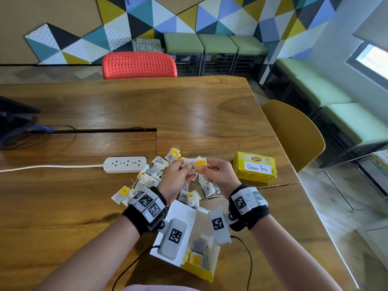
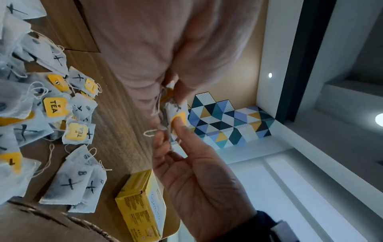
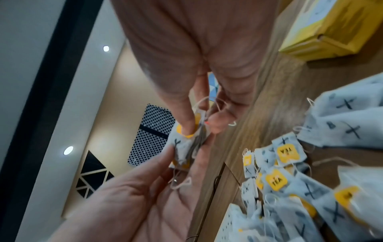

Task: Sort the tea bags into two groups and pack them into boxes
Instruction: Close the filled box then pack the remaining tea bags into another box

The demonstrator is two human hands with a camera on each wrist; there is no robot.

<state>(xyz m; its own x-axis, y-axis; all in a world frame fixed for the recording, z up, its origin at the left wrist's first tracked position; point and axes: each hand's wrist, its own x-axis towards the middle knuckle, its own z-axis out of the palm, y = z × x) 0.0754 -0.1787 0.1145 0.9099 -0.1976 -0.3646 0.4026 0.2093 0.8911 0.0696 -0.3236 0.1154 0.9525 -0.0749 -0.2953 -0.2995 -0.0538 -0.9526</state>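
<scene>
Both hands meet above the wooden table (image 1: 210, 114) and pinch a small stack of tea bags (image 1: 196, 165) with a yellow tag and a black X. My left hand (image 1: 182, 168) holds the stack's left end, my right hand (image 1: 202, 169) the tag end. The wrist views show the same stack (image 2: 176, 113) (image 3: 184, 144) squeezed between thumbs and fingers, strings dangling. A loose pile of tea bags (image 1: 151, 177) (image 2: 56, 106) (image 3: 290, 172) lies under the hands. A shut yellow box labelled Green Tea (image 1: 255, 170) (image 2: 138, 204) (image 3: 331, 29) sits to the right. An open box (image 1: 182, 213) near my body holds a few bags.
A white power strip (image 1: 125, 164) with its cord lies left of the pile. A cable slot (image 1: 94, 130) cuts the table behind it, and a dark device (image 1: 14, 118) sits far left. A red chair (image 1: 138, 65) stands behind, a yellow chair (image 1: 294, 133) at the right edge.
</scene>
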